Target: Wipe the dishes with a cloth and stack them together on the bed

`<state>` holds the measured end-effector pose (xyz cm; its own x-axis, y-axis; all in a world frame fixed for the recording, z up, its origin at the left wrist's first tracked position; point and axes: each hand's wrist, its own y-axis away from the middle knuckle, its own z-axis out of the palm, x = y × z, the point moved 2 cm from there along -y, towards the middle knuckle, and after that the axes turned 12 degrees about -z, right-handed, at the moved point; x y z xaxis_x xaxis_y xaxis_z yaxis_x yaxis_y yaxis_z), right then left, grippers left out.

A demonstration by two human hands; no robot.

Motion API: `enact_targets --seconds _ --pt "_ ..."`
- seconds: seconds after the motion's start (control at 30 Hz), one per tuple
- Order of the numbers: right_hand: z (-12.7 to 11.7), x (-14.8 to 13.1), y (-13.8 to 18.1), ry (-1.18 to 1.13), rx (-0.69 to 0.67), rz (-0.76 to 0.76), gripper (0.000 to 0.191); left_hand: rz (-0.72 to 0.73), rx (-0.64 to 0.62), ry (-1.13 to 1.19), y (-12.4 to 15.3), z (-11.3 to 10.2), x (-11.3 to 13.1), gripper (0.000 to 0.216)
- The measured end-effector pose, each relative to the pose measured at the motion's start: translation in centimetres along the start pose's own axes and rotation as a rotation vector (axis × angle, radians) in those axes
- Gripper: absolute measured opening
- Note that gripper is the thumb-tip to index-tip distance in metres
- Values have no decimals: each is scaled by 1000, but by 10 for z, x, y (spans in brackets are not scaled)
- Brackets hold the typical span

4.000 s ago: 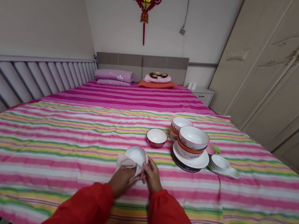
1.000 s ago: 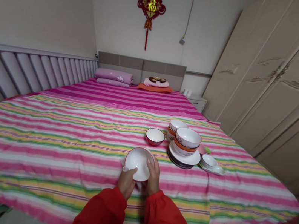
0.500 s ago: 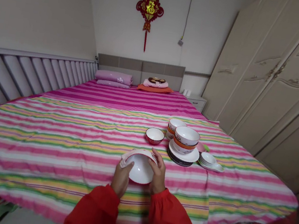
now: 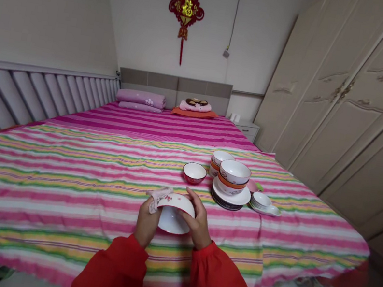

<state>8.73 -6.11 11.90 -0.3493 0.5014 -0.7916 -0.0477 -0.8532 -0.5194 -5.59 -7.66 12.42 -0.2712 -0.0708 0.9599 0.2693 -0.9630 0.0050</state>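
Note:
A white bowl [image 4: 173, 209] with a small red flower pattern is held over the striped bed cover, tilted with its mouth towards me. My right hand [image 4: 197, 223] grips its right rim. My left hand [image 4: 147, 219] presses a pale cloth [image 4: 160, 195] against the bowl's left outer side. Both arms wear red sleeves.
Beyond the hands stand a red bowl [image 4: 194, 172], stacked bowls on plates [image 4: 232, 179], and small white dishes [image 4: 263, 202]. The striped bed cover [image 4: 60, 180] runs to the near edge. A wardrobe [image 4: 348, 106] fills the right side; pillows [image 4: 140, 99] lie at the headboard.
The bowl has been turned in my hands from mouth-up to tilted, and the cloth has moved from under it up onto its left outer side. The view shifted slightly.

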Motion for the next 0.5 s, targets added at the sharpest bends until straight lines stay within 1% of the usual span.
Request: enact_targets --seconds 0.07,0.13,0.2,0.27,0.33,0.4,0.43,0.5 --pt "2 -2 -1 -39 36 -1 58 85 -5 -48 1 2 14 36" --pt "5 -1 0 -83 124 39 57 74 20 -28 4 4 13 38" --pt "8 3 2 -147 226 110 59 -6 43 57 8 8 -2 43" --pt "11 9 6 -217 325 173 61 -102 33 131 15 13 -26 44" --pt "11 15 8 -241 398 198 61 -142 14 120 24 17 -49 40" --pt "9 19 11 -217 422 190 59 -104 20 69 33 16 -65 35" --pt "8 19 11 -201 404 187 56 -79 19 43 36 14 -69 35" --pt "3 17 11 -173 299 190 52 -69 21 4 36 10 -68 35"
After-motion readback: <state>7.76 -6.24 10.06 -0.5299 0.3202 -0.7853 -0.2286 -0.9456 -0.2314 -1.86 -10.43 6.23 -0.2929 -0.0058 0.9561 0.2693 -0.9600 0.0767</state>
